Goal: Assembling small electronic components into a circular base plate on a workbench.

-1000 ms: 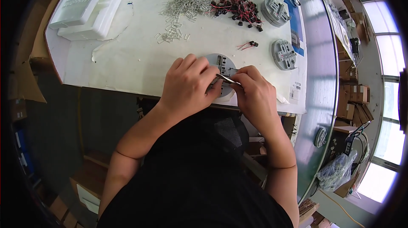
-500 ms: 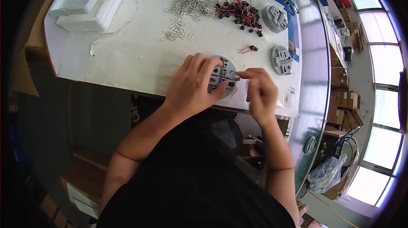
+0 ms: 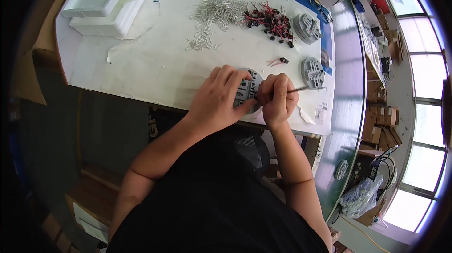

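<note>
A round grey fixture [image 3: 254, 80] with slots and small dark and green parts lies flat near the table's front edge. My left hand [image 3: 214, 93] grips it from the left, fingers over the far side and thumb on the near side. My right hand [image 3: 278, 96] is closed at its right edge around a thin dark rod-like tool [image 3: 297, 90], whose end sticks out to the right. The tool's other end is hidden by my fingers. Just beyond lies a small black part with red wires [image 3: 283, 60].
Farther back are a pile of U-shaped metal pieces [image 3: 219, 10] and a heap of black parts with red wires [image 3: 270, 20]. Two similar grey fixtures [image 3: 307, 28] [image 3: 312, 72] stand at right. White foam trays [image 3: 101, 22] occupy the far left. Boxes [image 3: 387, 114] stand beyond the table's right side.
My right hand has turned and closed into a fist against the fixture's right side, and the rod-like tool now shows. My left hand keeps its hold. The whole view has shifted slightly.
</note>
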`<state>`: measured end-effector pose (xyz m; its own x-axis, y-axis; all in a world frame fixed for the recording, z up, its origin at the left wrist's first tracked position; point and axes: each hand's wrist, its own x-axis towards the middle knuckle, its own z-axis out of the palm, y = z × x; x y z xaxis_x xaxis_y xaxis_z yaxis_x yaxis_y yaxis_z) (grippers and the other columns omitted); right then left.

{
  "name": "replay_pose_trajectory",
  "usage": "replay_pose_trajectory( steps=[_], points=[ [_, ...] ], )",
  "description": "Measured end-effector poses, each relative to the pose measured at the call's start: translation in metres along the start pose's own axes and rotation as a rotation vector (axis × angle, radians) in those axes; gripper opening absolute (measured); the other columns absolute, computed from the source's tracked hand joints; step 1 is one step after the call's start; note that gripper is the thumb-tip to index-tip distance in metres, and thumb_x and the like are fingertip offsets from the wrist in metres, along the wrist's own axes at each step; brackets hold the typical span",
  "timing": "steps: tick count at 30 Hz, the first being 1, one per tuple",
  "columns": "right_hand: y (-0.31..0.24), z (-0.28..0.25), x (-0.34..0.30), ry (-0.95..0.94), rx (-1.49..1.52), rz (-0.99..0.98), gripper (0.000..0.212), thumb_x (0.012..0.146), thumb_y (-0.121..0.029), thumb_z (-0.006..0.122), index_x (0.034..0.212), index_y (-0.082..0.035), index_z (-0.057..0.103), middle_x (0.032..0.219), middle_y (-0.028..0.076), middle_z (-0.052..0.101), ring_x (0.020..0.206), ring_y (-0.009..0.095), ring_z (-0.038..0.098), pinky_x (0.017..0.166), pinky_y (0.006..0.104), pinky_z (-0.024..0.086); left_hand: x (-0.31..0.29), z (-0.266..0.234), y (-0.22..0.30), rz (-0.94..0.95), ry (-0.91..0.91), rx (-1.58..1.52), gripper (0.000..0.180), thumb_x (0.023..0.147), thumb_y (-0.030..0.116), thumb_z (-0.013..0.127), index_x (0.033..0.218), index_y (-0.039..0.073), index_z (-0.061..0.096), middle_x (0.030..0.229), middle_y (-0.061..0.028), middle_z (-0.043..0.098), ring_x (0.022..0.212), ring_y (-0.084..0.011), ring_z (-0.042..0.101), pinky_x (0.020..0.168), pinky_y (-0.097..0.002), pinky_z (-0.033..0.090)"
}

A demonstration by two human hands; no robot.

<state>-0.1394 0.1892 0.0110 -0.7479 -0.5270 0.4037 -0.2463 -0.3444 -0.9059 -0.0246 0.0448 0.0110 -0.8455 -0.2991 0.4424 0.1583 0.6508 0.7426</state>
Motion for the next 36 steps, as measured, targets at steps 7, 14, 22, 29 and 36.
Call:
replay_pose_trajectory(
  steps=[7, 14, 22, 29, 36],
  points=[
    [-0.017, 0.023, 0.106, -0.498, -0.797, -0.035, 0.010, 0.097, -0.011, 0.075, 0.105, -0.005, 0.076, 0.084, 0.006, 0.064, 0.064, 0.020, 0.061, 0.060, 0.0315, 0.050, -0.015, -0.018, -0.011, 0.027, 0.053, -0.036, 0.022, 0.088, 0.013, 0.079, 0.108, 0.008, 0.070, 0.102, -0.0087, 0.065, 0.094, -0.0323, 0.066, 0.083, -0.0437, 0.055],
    [0.024, 0.045, 0.140, -0.964, -0.978, -0.058, 0.014, 0.088, -0.011, 0.078, 0.102, -0.010, 0.077, 0.100, 0.011, 0.069, 0.095, 0.034, 0.069, 0.082, 0.0452, 0.055, -0.017, -0.020, -0.015, 0.031, 0.037, 0.027, 0.017, 0.089, 0.012, 0.078, 0.105, 0.008, 0.071, 0.097, -0.0081, 0.065, 0.090, -0.0325, 0.066, 0.082, -0.0436, 0.056],
    [0.012, 0.037, 0.112, -0.729, -1.126, -0.014, 0.016, 0.089, -0.011, 0.078, 0.104, -0.007, 0.076, 0.095, 0.012, 0.070, 0.091, 0.030, 0.072, 0.078, 0.0419, 0.056, -0.017, -0.027, -0.013, 0.012, 0.020, 0.016, 0.042, 0.084, 0.023, 0.085, 0.121, 0.010, 0.068, 0.109, -0.0093, 0.064, 0.101, -0.0314, 0.065, 0.088, -0.0439, 0.054],
    [-0.039, -0.009, 0.080, -0.307, -0.725, 0.519, 0.017, 0.096, -0.010, 0.078, 0.106, 0.002, 0.073, 0.087, 0.003, 0.074, 0.076, 0.008, 0.065, 0.069, 0.0271, 0.052, 0.001, -0.030, -0.005, 0.045, -0.134, 0.228, 0.087, 0.073, 0.043, 0.093, 0.145, 0.011, 0.056, 0.130, -0.0079, 0.058, 0.122, -0.0281, 0.059, 0.102, -0.0440, 0.047],
    [-0.036, -0.024, 0.063, -0.271, -0.645, 0.697, 0.021, 0.098, -0.014, 0.080, 0.102, 0.005, 0.072, 0.084, 0.002, 0.072, 0.073, 0.005, 0.061, 0.066, 0.0236, 0.049, 0.002, -0.019, -0.008, 0.001, -0.201, 0.234, 0.097, 0.070, 0.052, 0.094, 0.148, 0.012, 0.053, 0.135, -0.0080, 0.057, 0.128, -0.0268, 0.056, 0.107, -0.0432, 0.043]
  ],
)
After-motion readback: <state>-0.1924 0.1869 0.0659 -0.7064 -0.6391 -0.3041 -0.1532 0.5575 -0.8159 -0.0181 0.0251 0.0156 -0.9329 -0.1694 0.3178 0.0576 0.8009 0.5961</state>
